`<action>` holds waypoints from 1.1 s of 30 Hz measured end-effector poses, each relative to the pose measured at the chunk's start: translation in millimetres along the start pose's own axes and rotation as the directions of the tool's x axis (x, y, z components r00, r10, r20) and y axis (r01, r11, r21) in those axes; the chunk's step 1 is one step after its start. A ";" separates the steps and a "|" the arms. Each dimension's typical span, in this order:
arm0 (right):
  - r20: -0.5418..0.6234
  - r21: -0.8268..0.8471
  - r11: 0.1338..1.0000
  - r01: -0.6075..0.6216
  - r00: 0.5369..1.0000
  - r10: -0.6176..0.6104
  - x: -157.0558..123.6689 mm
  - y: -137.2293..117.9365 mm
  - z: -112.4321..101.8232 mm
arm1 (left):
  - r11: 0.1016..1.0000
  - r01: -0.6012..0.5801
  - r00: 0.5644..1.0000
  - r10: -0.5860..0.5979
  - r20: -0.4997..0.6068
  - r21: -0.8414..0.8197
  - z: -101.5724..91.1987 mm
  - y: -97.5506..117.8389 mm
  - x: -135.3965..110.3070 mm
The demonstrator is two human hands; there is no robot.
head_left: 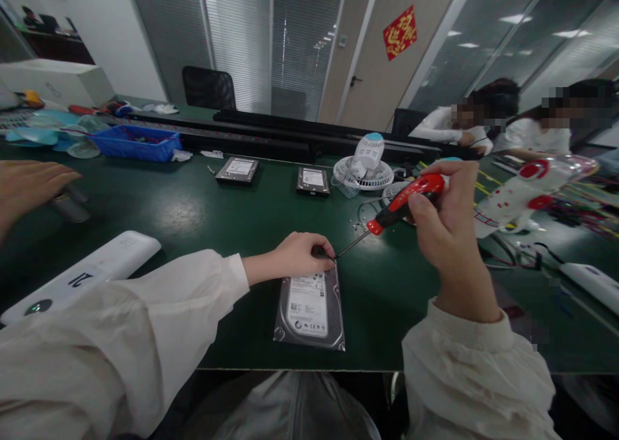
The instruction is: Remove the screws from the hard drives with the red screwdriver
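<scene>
A hard drive (308, 308) with a white label lies flat near the table's front edge. Over its far end is my left hand (302, 256), thumb and forefinger brought together at the far right corner. Whatever sits between those fingertips is too small to make out. My right hand (447, 217) is wrapped around a red and black screwdriver (401, 204), held slanting down to the left. The screwdriver's tip meets or nearly meets my left fingertips at that corner; contact is unclear.
Two more hard drives, one left (236, 169) and one right (313, 180), lie farther back. Small screws (358, 224) are scattered beside a white fan (365, 166). A blue bin (138, 143), a white numbered device (91, 275) and another person's hand (33, 185) are on the left.
</scene>
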State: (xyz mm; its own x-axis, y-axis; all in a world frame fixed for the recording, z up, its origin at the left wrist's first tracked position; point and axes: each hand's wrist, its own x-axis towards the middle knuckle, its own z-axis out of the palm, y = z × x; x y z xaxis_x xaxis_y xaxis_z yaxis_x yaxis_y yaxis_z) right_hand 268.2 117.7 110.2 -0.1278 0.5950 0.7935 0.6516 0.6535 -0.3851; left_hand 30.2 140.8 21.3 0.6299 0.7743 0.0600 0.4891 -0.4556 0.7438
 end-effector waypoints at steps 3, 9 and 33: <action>-0.030 -0.103 0.994 0.028 0.999 -0.031 2.8 -7.8 -1.2 | 1.000 0.006 1.000 -0.006 -0.009 0.004 0.6 0.5 0.2; -0.063 -0.017 0.999 0.043 0.997 -0.044 1.9 -11.8 -0.2 | 1.000 0.009 1.000 -0.009 -0.011 0.006 0.3 1.2 0.2; -0.013 0.015 0.995 0.101 0.995 -0.101 1.7 -5.9 13.0 | 1.000 -0.016 1.000 0.016 -0.024 -0.001 2.6 -3.0 1.5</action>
State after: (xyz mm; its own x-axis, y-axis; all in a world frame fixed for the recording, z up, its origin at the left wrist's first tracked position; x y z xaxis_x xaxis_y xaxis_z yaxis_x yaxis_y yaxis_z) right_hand 254.5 120.9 107.7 -0.1827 0.5200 0.8344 0.6241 0.7171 -0.3103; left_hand 31.2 142.1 17.5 0.6232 0.7771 0.0879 0.4782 -0.4676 0.7434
